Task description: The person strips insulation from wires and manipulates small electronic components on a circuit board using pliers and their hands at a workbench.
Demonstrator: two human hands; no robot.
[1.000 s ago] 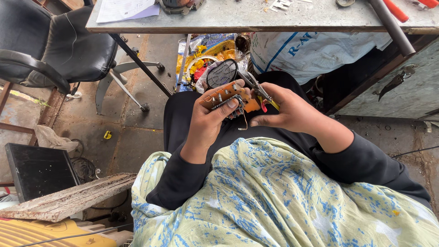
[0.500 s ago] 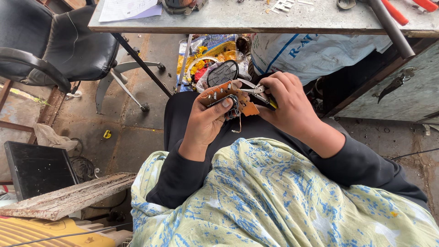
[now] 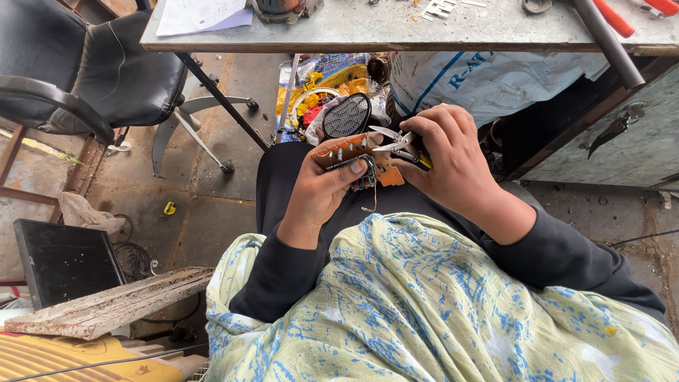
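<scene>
Chair point(image 3: 85, 71), black and padded, at upper left, cut off by the frame edge. Below it a dark flat screen point(image 3: 67, 262), partly out of frame, and a weathered plank point(image 3: 113, 308) lying across the lower left. Along the top, a grey worktable point(image 3: 396, 32) with papers point(image 3: 201, 13) at its left end, far side out of view.

Under the table, centre top, a heap of coloured wrappers and rings point(image 3: 318, 92), too jumbled to sort out; beside it a white sack point(image 3: 488, 81), contents hidden.

Centre frame, left hand point(image 3: 322, 187) curled around a small brown circuit board point(image 3: 346, 148) with a round black mesh part at its upper end, thumb pressed on the board's face, fingers hidden beneath. Just right, touching the board, small metal snips point(image 3: 390, 138), blades slightly parted, gripped in the closed right hand point(image 3: 449, 159); handles mostly hidden inside the fist. Dangling wires below the board, hard to make out. Both held above the lap, over dark sleeves and a pale floral cloth point(image 3: 438, 311).
</scene>
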